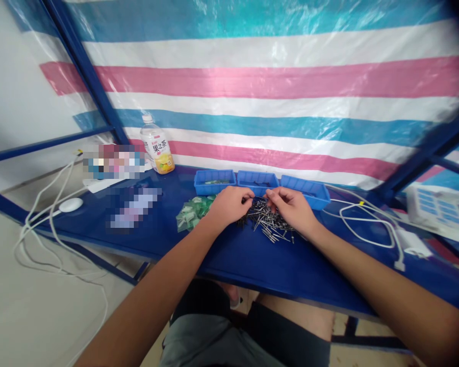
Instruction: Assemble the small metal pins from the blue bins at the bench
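Observation:
My left hand (232, 204) is closed, thumb and fingers pinched together, over the left side of a heap of thin metal pins (271, 224) that look like rivets or nails. Facing it, my right hand (290, 206) is also pinched at the heap's right side. Whatever sits between the fingertips of either hand is too small to name. Small green-and-clear plastic packets (193, 214) lie in a pile left of my left hand. Behind the hands stand three blue bins in a row: a left bin (214, 189), a middle bin (248, 189) and a right bin (321, 201).
On the blue tabletop (222, 260), a drink bottle (158, 148) stands at the back left. White cables (367, 239) and a power strip (415, 244) lie to the right, near a white tray-like object (439, 211). A white round object (71, 205) rests at the left edge.

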Action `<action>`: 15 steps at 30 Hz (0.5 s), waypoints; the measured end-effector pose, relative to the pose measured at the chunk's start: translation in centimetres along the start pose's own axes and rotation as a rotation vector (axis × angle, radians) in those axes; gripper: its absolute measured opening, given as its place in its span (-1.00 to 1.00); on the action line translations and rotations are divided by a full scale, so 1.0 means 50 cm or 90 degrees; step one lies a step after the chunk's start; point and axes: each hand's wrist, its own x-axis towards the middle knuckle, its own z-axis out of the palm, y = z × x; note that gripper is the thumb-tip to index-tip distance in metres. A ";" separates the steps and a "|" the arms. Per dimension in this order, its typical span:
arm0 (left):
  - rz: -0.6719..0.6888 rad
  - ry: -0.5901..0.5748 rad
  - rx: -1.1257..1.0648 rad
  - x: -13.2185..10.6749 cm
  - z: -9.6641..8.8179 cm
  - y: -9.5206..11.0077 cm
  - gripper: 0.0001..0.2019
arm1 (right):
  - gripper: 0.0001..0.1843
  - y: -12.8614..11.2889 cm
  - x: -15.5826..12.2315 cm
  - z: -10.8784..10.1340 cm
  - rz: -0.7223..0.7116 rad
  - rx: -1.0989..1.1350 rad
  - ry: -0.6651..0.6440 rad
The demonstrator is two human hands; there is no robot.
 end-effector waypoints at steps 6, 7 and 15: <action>-0.011 0.035 -0.009 0.003 0.006 -0.007 -0.72 | -0.50 0.003 0.001 0.001 -0.007 -0.006 -0.002; -0.008 0.045 -0.013 0.004 0.006 -0.008 -0.71 | -0.51 0.004 0.001 0.000 -0.009 -0.008 -0.002; 0.005 0.056 -0.058 0.005 0.004 -0.008 -0.75 | -0.51 0.006 0.001 -0.001 -0.011 -0.016 -0.006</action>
